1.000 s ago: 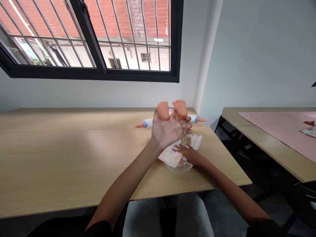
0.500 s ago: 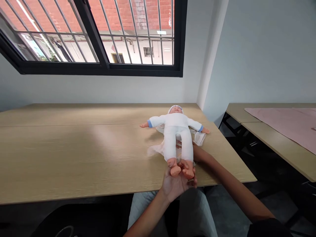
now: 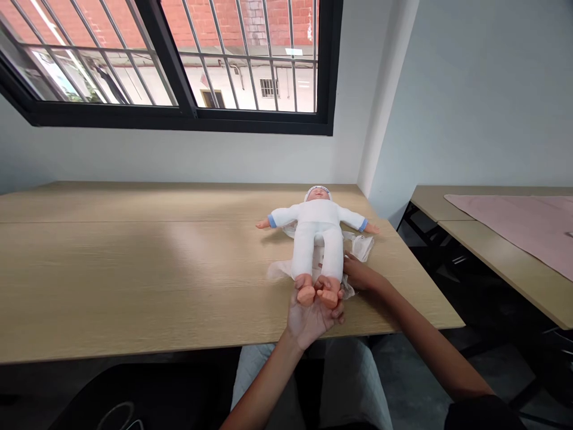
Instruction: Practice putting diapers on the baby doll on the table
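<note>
Both legs of the doll, raised in the first frame, are now down toward the front of the table; since the second frame, they have shifted slightly left and away from the wearer. That puts the body face-up and stretched out, right of centre in the frame, its head away from the wearer.

From the upper left, a dark window frame overlooks the tabletop. Near the middle, a loose end of crumpled white material sticks out beside the doll's legs. Just below centre, the left hand is palm up, fingers partly curled around the ankles, cradling the two feet. To its right, the right hand reaches in beside the lower leg; its fingers are partly hidden, so I cannot tell how far open it is or whether it grips anything. More of the material lies just above that hand, below the doll's outstretched arm. At the far right, pink cloth covers part of a second table.
</note>
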Tool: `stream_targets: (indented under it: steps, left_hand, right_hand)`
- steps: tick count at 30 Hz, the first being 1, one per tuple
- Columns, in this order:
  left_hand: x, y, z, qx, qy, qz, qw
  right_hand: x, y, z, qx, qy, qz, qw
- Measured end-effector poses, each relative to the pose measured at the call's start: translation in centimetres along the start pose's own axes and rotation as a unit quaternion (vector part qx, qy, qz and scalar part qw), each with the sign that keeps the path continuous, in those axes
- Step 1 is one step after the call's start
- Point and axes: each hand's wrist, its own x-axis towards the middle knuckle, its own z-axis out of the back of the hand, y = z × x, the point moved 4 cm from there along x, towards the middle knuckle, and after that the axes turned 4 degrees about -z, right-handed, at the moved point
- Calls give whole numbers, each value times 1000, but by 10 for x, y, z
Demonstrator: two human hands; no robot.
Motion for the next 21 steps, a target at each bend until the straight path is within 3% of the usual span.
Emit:
stream_targets:
  steps: [3, 11, 15, 18, 21]
  left_hand:
    - [0, 1, 1, -4, -2, 4, 1000]
    - [1, 1, 2, -10, 8, 9, 1000]
    - [-2, 4, 10, -20, -16, 2, 1000]
    - [-9, 7, 16, -18, -62, -11, 998]
    - [-25, 9, 19, 17, -89, -18, 996]
  right_hand:
    - [-1, 1, 3, 20, 38, 11, 999]
    - [-5, 4, 9, 32, 44, 10, 998]
    - [-4, 3, 8, 39, 64, 28, 997]
    - [-1, -9, 16, 19, 5, -16, 1000]
    - [-3, -21, 30, -12, -145, -79, 986]
